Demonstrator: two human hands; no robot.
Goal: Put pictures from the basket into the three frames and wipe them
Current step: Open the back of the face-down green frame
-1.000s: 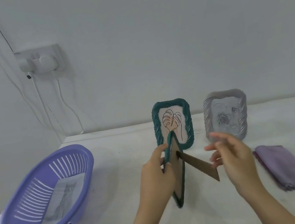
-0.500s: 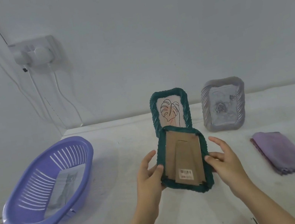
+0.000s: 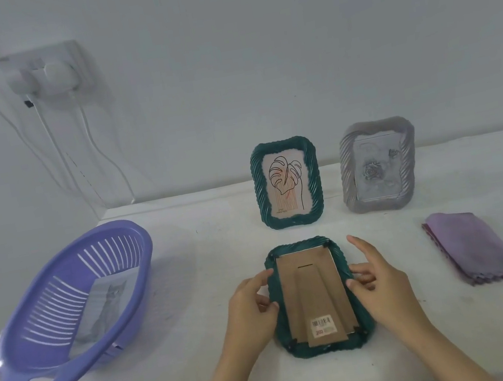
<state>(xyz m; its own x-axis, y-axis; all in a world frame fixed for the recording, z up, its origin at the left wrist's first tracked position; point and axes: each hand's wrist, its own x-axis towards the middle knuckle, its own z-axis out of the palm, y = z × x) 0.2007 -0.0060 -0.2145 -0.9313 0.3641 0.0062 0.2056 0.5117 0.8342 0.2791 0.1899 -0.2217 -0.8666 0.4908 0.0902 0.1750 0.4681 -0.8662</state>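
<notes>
Toward the left edge of the counter [image 3: 208, 380] a purple basket [image 3: 41, 375] sits tilted, with one picture [image 3: 104, 311] of a cat lying inside it. Near the front edge, about midway along, a green frame [image 3: 363, 328] lies face down, its cardboard back [image 3: 309, 287] and folded stand showing (a barcode sticker sits near its lower end). The left hand [image 3: 250, 313] touches the frame's left rim with fingers loosely curled, its grip released rather than closed on anything; the right hand [image 3: 379, 288] rests fingertips on the right rim, likewise loose. Behind, toward the back edge, a second green frame [image 3: 287, 182] stands upright holding a leaf drawing, and to its right a grey frame [image 3: 379, 165] stands with a rose picture. Near the right edge lies a folded purple cloth [image 3: 476, 247]. Judging from this, two frames are filled; the third probably awaits opening, the cat picture, and wiping.
</notes>
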